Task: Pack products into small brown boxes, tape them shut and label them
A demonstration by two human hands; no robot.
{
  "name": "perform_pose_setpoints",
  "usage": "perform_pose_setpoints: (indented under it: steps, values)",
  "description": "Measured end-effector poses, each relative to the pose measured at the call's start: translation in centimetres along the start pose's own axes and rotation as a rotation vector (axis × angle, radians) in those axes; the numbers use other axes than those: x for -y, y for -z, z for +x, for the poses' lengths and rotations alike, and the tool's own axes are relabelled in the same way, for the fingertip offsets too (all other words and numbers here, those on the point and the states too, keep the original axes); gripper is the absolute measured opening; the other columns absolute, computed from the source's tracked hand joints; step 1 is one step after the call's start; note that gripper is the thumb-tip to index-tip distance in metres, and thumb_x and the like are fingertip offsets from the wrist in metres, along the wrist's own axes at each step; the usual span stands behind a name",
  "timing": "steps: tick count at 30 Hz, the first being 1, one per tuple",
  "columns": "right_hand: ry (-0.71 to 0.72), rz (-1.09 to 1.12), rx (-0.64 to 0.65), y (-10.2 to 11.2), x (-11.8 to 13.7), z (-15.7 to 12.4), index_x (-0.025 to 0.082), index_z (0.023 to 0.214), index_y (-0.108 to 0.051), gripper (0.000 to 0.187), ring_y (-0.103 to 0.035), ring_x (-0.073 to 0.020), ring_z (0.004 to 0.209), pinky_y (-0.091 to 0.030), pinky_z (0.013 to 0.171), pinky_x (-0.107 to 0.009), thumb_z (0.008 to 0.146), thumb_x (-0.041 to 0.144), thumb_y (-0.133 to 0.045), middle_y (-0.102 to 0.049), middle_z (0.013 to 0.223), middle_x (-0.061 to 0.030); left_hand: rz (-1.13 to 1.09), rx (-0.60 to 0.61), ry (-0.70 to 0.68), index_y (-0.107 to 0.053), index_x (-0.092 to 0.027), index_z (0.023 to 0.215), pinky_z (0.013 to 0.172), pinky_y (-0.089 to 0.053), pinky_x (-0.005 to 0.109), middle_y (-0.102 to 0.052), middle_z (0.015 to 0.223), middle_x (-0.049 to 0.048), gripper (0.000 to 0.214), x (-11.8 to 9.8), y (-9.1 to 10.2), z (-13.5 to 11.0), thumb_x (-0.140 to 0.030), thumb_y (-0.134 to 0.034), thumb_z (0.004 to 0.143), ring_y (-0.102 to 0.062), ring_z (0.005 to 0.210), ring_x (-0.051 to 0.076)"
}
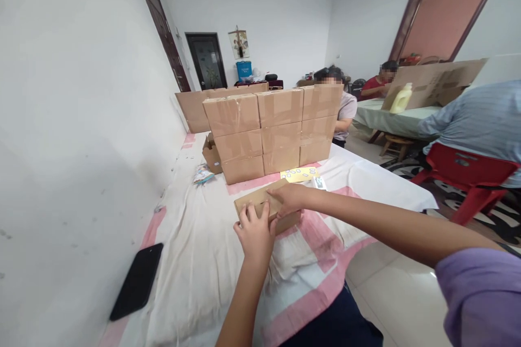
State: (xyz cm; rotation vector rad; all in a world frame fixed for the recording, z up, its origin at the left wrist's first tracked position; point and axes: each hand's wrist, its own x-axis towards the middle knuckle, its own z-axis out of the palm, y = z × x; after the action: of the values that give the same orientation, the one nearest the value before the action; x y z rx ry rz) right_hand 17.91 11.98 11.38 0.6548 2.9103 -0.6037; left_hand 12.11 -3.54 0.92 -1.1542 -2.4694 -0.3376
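A small closed cardboard box point(249, 198) lies on the cloth-covered table before me, with a slit in its top. My left hand point(255, 232) rests on the top's near edge, its fingers apart and flat against the cardboard. Around the right end of the same box, my right hand point(290, 199) has a grip, the index finger stretched over the lid and the other fingers bent down at the near side. Parts of the top and near face are hidden under both hands. Just behind the box lies a yellow printed sheet point(299, 174) beside a small white card point(319, 182).
A wall of stacked taped boxes point(260, 133) stands across the table. An opened carton point(211, 154) and a colourful packet point(202, 174) are at its left. A black phone point(137, 282) lies near the wall. Other people sit beyond and at a second table point(368, 110) with a yellow bottle point(401, 99).
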Motion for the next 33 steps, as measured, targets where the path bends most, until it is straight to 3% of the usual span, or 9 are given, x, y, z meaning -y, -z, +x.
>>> perform_pose_setpoints:
  steps: [2, 6, 13, 17, 20, 22, 24, 27, 33]
  values:
    - [0.060, -0.106, 0.001, -0.1, -0.1, 0.0, 0.020, 0.141, -0.062, 0.091, -0.073, -0.0309, 0.093, -0.052, 0.079, -0.033, 0.058, 0.043, -0.091, -0.077, 0.091, -0.0101, 0.008, -0.006, -0.001, -0.052, -0.043, 0.143, 0.094, -0.044, 0.050, -0.049, 0.148, 0.0117, 0.049, -0.1, 0.0, 0.0, -0.048, -0.055, 0.095, -0.040, 0.135, 0.033]
    - [0.124, -0.329, 0.003, -0.9, -0.2, -2.1, 0.021, 0.146, -0.056, 0.070, -0.068, -0.0370, 0.112, -0.051, 0.082, -0.038, 0.082, 0.044, -0.073, -0.074, 0.117, -0.0177, 0.033, -0.024, 0.002, -0.054, -0.042, 0.142, 0.091, -0.045, 0.051, -0.052, 0.147, 0.0112, 0.046, 0.0, 0.0, -0.2, -0.048, -0.050, 0.097, -0.044, 0.132, 0.033]
    - [0.081, -0.315, -0.079, -2.8, -2.2, -8.1, 0.025, 0.151, -0.050, 0.065, -0.071, -0.0353, 0.101, -0.050, 0.075, -0.036, 0.090, 0.038, -0.065, -0.075, 0.110, -0.0185, 0.049, -0.063, -0.074, -0.055, -0.041, 0.143, 0.088, -0.049, 0.048, -0.053, 0.148, 0.0120, 0.045, 0.9, -0.3, -0.3, -0.047, -0.046, 0.098, -0.050, 0.129, 0.033]
    - [0.065, -0.225, -0.141, -3.0, -4.4, -10.1, 0.025, 0.145, -0.058, 0.055, -0.072, -0.0338, 0.095, -0.050, 0.076, -0.037, 0.092, 0.038, -0.062, -0.075, 0.100, -0.0156, 0.037, -0.068, -0.098, -0.055, -0.042, 0.142, 0.086, -0.051, 0.047, -0.055, 0.148, 0.0104, 0.045, 1.7, -0.5, -0.2, -0.046, -0.048, 0.098, -0.052, 0.128, 0.032]
    - [0.038, -0.046, -0.273, -3.0, -7.2, -9.9, 0.026, 0.155, -0.043, 0.080, -0.067, -0.0357, 0.111, -0.052, 0.087, -0.042, 0.084, 0.046, -0.072, -0.066, 0.127, -0.0171, -0.021, -0.068, -0.168, -0.055, -0.044, 0.141, 0.087, -0.052, 0.046, -0.056, 0.148, 0.0078, 0.045, 3.5, -1.5, -0.2, -0.046, -0.051, 0.096, -0.053, 0.128, 0.031]
    - [0.121, 0.092, -0.273, -3.6, -9.2, -9.0, 0.024, 0.164, -0.017, 0.119, -0.049, -0.0402, 0.137, -0.047, 0.102, -0.046, 0.070, 0.053, -0.083, -0.039, 0.157, -0.0218, -0.090, -0.080, -0.255, -0.055, -0.046, 0.140, 0.089, -0.053, 0.044, -0.056, 0.148, 0.0057, 0.045, 5.1, -2.4, -0.1, -0.047, -0.053, 0.095, -0.053, 0.131, 0.030]
    - [0.256, 0.222, -0.179, -4.8, -10.7, -7.9, 0.021, 0.165, 0.000, 0.143, -0.025, -0.0410, 0.152, -0.036, 0.115, -0.047, 0.059, 0.055, -0.090, -0.015, 0.167, -0.0233, -0.158, -0.104, -0.350, -0.055, -0.046, 0.140, 0.091, -0.053, 0.043, -0.056, 0.148, 0.0041, 0.047, 6.7, -3.2, 0.0, -0.048, -0.056, 0.093, -0.053, 0.132, 0.029]
    - [0.393, 0.409, -0.157, -7.4, -11.3, -6.4, 0.019, 0.164, -0.001, 0.146, -0.022, -0.0381, 0.153, -0.028, 0.121, -0.046, 0.054, 0.049, -0.092, -0.019, 0.164, -0.0224, -0.204, -0.165, -0.460, -0.055, -0.046, 0.141, 0.092, -0.055, 0.041, -0.056, 0.148, 0.0032, 0.051, 8.5, -3.8, 0.6, -0.049, -0.060, 0.091, -0.055, 0.131, 0.028]
    - [0.451, 0.615, -0.427, -12.0, -10.6, -6.4, 0.022, 0.149, -0.035, 0.118, -0.047, -0.0367, 0.134, -0.039, 0.112, -0.046, 0.046, 0.042, -0.089, -0.044, 0.142, -0.0153, -0.235, -0.285, -0.631, -0.050, -0.044, 0.146, 0.096, -0.056, 0.042, -0.053, 0.149, 0.0064, 0.067, 9.9, -4.1, 1.0, -0.046, -0.072, 0.083, -0.058, 0.126, 0.030]
